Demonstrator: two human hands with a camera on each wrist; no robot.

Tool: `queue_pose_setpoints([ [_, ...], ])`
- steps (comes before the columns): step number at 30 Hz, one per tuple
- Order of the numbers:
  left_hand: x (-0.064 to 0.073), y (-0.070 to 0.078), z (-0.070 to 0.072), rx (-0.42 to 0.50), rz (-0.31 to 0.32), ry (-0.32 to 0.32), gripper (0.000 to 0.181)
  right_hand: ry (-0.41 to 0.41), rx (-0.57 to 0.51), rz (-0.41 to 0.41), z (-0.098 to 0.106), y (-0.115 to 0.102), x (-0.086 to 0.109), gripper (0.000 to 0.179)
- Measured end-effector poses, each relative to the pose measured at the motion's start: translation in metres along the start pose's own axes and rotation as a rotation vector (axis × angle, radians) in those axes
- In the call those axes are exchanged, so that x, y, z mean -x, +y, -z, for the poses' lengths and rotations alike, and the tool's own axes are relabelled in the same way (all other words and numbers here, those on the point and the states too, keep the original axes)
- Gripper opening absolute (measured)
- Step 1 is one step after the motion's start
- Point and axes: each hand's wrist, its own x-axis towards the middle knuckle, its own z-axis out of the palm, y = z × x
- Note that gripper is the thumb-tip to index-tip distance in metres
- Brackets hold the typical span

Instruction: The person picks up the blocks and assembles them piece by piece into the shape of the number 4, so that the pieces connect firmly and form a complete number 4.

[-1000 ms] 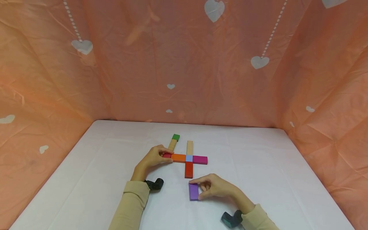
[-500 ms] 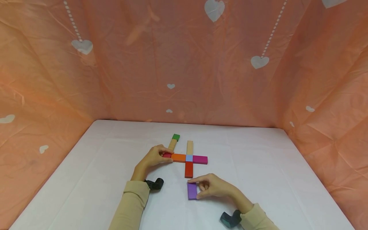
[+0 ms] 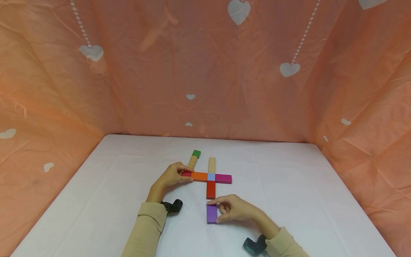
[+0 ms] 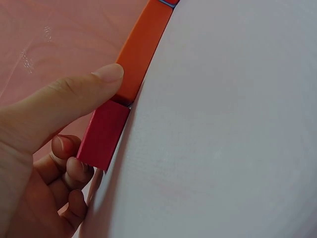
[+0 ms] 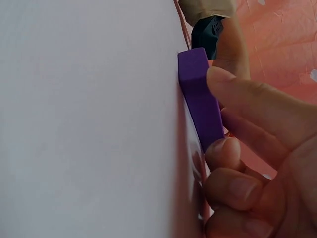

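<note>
My right hand (image 3: pixel 237 208) holds a purple block (image 3: pixel 212 214) by its near and far ends, thumb at the near end, index finger at the far one. The block lies below the red-orange block (image 3: pixel 211 190), a small gap between them. With my left hand (image 3: pixel 171 175) I grip the crimson block (image 4: pixel 105 135) at the left end of a row; the thumb reaches over its joint with the orange block (image 4: pixel 144 52). Along that row come a light blue square (image 3: pixel 211 176) and a magenta block (image 3: pixel 223 179). My left fingers partly hide the crimson block in the head view.
Two plain wood blocks extend away from the row: one above the blue square (image 3: pixel 212 165), the other slanting (image 3: pixel 192 161) with a green block (image 3: pixel 196 153) at its far end. Orange heart-printed cloth (image 3: pixel 205 71) rises behind the white table (image 3: pixel 273 171).
My right hand has slid the purple block left, bringing it in line beneath the red-orange block. My left hand has stayed in place.
</note>
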Motion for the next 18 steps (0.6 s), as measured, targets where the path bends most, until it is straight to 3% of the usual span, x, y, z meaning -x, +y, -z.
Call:
queue_pose_setpoints([
  [18,0.0012,0.0009,0.0013,0.001,-0.007,-0.004,0.031,0.001,-0.029,-0.003,-0.0012,-0.0017,-0.0032,0.047],
])
